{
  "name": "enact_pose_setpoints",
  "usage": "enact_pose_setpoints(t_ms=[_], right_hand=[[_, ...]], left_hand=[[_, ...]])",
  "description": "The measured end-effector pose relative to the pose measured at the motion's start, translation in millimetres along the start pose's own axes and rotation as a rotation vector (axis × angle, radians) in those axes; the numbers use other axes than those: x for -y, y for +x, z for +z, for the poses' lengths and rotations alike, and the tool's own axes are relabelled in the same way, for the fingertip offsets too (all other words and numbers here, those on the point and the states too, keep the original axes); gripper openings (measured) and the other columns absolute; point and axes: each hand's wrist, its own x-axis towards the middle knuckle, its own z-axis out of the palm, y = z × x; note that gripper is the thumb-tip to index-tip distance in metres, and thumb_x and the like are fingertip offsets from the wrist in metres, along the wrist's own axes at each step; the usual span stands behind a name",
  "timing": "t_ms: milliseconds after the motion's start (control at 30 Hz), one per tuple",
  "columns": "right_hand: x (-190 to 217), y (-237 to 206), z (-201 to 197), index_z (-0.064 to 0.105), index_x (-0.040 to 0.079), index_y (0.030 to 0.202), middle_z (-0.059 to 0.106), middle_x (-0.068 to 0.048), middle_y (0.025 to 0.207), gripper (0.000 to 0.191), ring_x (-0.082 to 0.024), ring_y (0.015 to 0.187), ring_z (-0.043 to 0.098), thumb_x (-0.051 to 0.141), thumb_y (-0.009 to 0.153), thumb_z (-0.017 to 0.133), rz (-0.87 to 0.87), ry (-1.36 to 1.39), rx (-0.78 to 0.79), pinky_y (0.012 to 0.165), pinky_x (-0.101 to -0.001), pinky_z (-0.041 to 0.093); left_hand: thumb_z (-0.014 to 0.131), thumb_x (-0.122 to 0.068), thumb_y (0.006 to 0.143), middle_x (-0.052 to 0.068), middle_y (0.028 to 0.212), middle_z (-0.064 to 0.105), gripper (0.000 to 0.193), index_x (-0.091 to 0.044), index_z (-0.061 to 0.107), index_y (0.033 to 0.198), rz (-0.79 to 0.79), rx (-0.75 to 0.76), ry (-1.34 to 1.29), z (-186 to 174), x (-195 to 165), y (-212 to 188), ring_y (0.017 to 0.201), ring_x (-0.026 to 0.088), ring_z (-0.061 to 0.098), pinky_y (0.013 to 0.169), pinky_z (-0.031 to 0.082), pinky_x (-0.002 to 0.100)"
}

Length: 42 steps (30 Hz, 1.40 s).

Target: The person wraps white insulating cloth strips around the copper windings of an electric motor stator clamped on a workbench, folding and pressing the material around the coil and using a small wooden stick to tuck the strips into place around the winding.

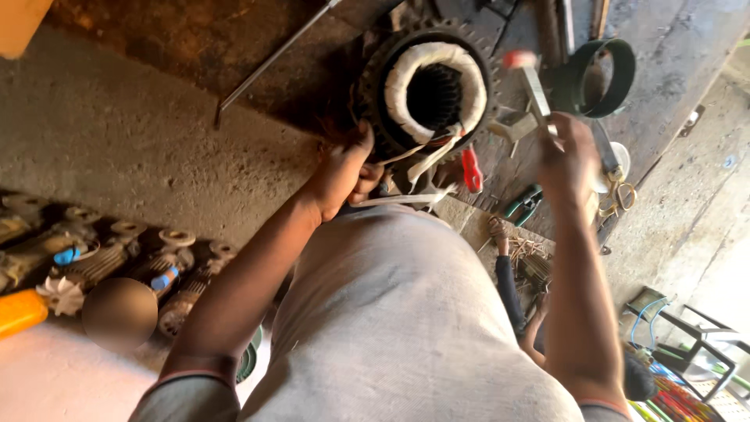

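A round dark motor stator (pixel 428 92) with white-wrapped windings and loose white tape strips lies on a dirty workbench (pixel 234 47). My left hand (pixel 344 173) grips its lower left rim. Raised to the right of the stator, my right hand (pixel 569 148) holds a blurred tool with a red tip (pixel 531 82). A red-handled tool (pixel 471 169) lies just below the stator.
A green ring (pixel 601 78) lies at the bench's right end, with green-handled pliers (pixel 523 205) and scissors (pixel 617 195) near the bench edge. Several motor rotors (pixel 117 258) rest on the floor at left. Another person (pixel 519 297) crouches below the bench at right.
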Motion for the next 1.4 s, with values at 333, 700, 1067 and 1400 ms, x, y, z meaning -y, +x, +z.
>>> enact_pose_setpoints(t_ms=[333,700,1067,1400], right_hand=[[46,-101,-59,0.062,0.01,0.113,0.072,-0.017,0.101,0.036,-0.039,0.09,0.073,-0.01,0.083,0.06,-0.607,-0.126,-0.136,0.077,-0.0477,0.06],[16,-99,-52,0.066,0.01,0.123,0.073,-0.016,0.114,0.04,-0.028,0.088,0.073,-0.003,0.086,0.057,-0.502,-0.435,0.16,0.069,-0.0364,0.06],[66,-62,-83,0.049,0.026,0.148,0.063,-0.002,0.071,0.062,-0.011,0.053,0.048,0.014,0.088,0.057,0.473,0.334,0.672,0.048,-0.0263,0.041],[145,-20,-123,0.059,0.027,0.15,0.07,-0.007,0.083,0.047,-0.02,0.063,0.067,0.026,0.103,0.058,0.248,-0.254,0.686,0.058,-0.037,0.058]], left_hand=[[0.04,-0.056,0.106,-0.007,0.064,0.038,0.035,-0.021,0.045,0.109,-0.027,0.033,0.012,-13,0,8,0.045,0.003,0.027,0.038,0.024,0.022],[0.041,-0.051,0.103,-0.004,0.057,0.041,0.034,-0.019,0.046,0.092,-0.066,0.053,0.019,-25,-7,15,0.037,0.007,0.032,0.031,0.026,0.026],[0.039,-0.049,0.104,-0.006,0.063,0.037,0.026,-0.025,0.047,0.101,-0.184,0.22,-0.04,-41,-13,14,0.042,0.002,0.024,0.035,0.019,0.021],[0.04,-0.053,0.102,-0.005,0.065,0.041,0.034,-0.021,0.045,0.114,-0.251,0.248,-0.001,-40,-18,14,0.045,0.004,0.028,0.038,0.025,0.022]])
